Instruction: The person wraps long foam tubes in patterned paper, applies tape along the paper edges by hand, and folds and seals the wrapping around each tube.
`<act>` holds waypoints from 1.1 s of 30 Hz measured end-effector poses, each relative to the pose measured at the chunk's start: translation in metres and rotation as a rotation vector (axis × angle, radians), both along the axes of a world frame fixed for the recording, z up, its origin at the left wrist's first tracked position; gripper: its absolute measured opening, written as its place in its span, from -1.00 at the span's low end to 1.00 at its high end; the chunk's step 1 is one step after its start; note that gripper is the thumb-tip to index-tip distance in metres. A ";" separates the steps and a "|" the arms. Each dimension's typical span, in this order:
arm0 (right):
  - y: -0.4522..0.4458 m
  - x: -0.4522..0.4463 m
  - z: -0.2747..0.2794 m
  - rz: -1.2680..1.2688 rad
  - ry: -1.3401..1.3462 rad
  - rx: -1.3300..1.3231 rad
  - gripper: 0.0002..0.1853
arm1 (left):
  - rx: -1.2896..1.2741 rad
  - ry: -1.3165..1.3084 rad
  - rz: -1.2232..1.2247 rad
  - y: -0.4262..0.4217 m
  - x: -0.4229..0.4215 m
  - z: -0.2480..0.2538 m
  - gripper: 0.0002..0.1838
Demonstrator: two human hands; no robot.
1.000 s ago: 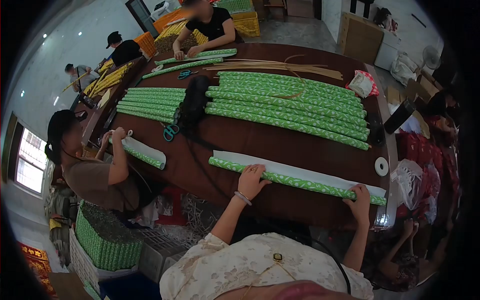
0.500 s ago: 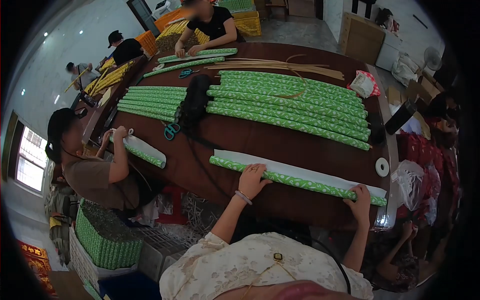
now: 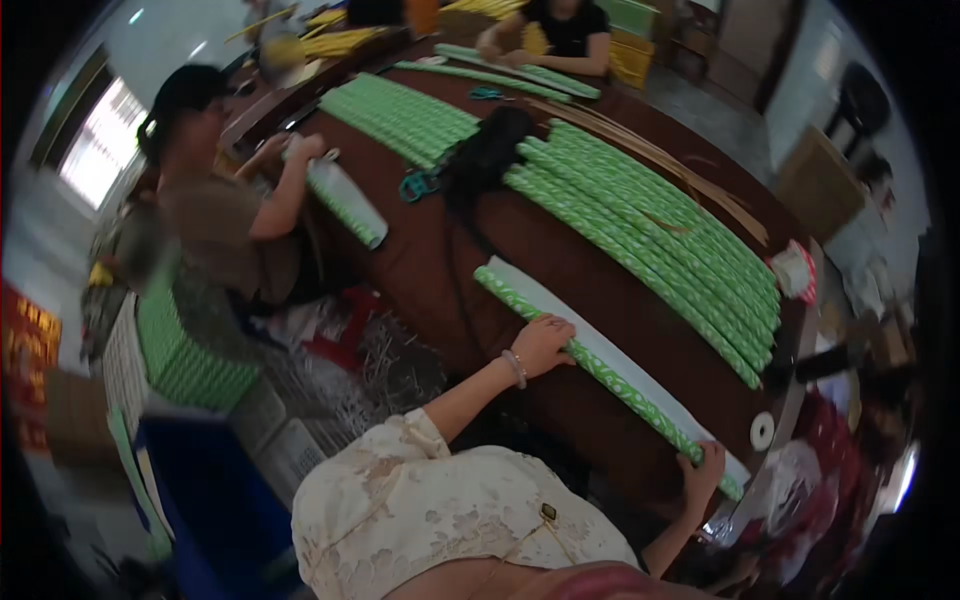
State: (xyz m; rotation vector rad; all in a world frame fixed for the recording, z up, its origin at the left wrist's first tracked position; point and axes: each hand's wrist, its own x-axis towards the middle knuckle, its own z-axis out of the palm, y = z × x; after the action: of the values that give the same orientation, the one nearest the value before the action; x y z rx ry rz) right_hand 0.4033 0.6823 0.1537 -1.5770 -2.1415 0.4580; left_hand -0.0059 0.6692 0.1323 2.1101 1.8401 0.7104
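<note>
A green roll of paper with a white pattern [image 3: 622, 398] lies slantwise along the near edge of the table. A strip of its white underside [image 3: 632, 358] shows unrolled on the far side. My left hand [image 3: 543, 345] is closed over the roll left of its middle, with a bracelet on the wrist. Near the roll's right end, my right hand [image 3: 703, 474] is curled round it, thumb towards me. Beyond it lie several finished-looking green rolls [image 3: 650, 250] side by side.
A white tape ring [image 3: 762, 431] sits by the right table edge. A black bundle [image 3: 490, 150] and teal scissors [image 3: 418, 185] lie mid-table. At left a person [image 3: 225, 195] handles another green sheet [image 3: 345, 200]; another person [image 3: 565, 35] works across. A blue bin [image 3: 210, 500] stands lower left.
The head view has turned and tilted, so the table now slants down to the right. Both hands remain on the roll, and the white strip looks somewhat narrower.
</note>
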 end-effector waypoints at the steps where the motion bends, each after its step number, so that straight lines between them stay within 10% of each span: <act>1: 0.003 0.003 -0.007 0.039 0.006 0.033 -0.58 | 0.036 -0.013 -0.016 0.002 -0.002 -0.011 -0.52; 16: 0.068 0.052 -0.049 0.146 -0.418 -0.240 -0.52 | -0.125 0.253 -0.019 0.008 0.004 -0.001 -0.51; 33: 0.019 0.045 -0.009 -0.196 -0.105 0.065 -0.74 | 0.085 0.135 -0.038 0.005 -0.002 -0.008 -0.49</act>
State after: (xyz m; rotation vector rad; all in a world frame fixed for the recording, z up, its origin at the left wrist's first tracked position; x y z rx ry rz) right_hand 0.4482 0.7012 0.1449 -1.7872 -2.0277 0.2442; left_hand -0.0075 0.6742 0.1247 2.2928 1.8631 0.6633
